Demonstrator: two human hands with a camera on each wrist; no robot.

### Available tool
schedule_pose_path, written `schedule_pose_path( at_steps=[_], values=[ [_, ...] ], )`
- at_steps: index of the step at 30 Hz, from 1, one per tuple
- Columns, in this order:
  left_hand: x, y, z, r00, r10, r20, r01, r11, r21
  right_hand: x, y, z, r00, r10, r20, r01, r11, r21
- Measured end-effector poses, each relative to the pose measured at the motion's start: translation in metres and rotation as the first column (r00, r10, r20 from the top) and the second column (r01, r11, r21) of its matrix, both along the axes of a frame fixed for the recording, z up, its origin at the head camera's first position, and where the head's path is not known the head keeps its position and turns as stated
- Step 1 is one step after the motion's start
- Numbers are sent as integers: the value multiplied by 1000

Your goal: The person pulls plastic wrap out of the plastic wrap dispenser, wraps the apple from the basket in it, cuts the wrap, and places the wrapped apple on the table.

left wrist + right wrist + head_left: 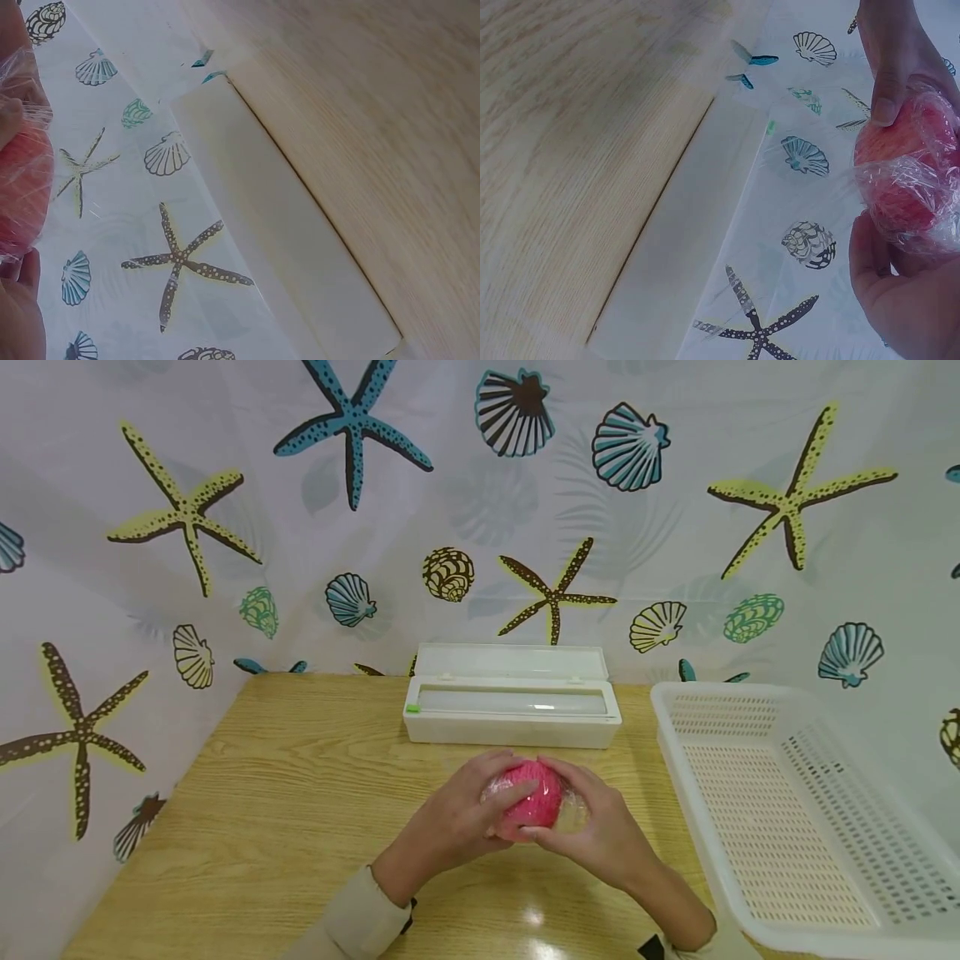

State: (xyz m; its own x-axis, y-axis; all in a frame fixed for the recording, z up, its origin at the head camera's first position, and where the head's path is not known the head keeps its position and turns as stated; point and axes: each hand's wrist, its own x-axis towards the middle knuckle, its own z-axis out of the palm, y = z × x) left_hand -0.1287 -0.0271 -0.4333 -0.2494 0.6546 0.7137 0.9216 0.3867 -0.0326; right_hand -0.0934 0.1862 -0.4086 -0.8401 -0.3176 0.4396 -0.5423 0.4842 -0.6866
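Observation:
Between both hands is a red-pink apple (534, 802) covered in clear cling film, held above the table. The left hand (461, 814) grips it from the left, fingers bent over its top and front. On the other side, the right hand (603, 835) holds it with the thumb low and the fingers at the top. Crinkled, bunched cling film (911, 187) shows on the apple in the right wrist view. At the left edge of the left wrist view, the wrapped apple (22, 187) is partly cut off.
Behind the hands stands a long white cling film dispenser (513, 727), lid raised, a roll inside. A white slatted plastic basket (690, 793) stands on the right. The wooden table (300, 777) meets a curtain (420, 485) printed with starfish and shells.

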Motion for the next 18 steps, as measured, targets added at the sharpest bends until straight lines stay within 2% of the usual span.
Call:
schedule_pose_path(
  at_steps=[5, 9, 11, 14, 16, 18],
  values=[
    [-1, 1, 1, 999, -20, 29, 19, 1000, 25, 2, 0, 2, 998, -18, 67, 14, 999, 51],
    [0, 0, 1, 995, -21, 101, 19, 999, 26, 2, 0, 1, 994, -43, 104, 32, 993, 110],
    [1, -1, 1, 989, -14, 147, 10, 1000, 23, 2, 2, 1, 994, -51, 92, 38, 989, 140],
    [1, -3, 0, 976, -1, 216, -5, 1000, 29, 3, 5, 0, 999, -49, 7, 47, 984, 169],
    [1, -4, 1, 969, 1, 249, -11, 999, 37, 3, 8, -1, 995, -33, -92, 49, 983, 175],
    [1, -5, 1, 963, -1, 271, -12, 999, 47, 2, 10, -1, 972, 2, -235, 37, 986, 163]
  ],
)
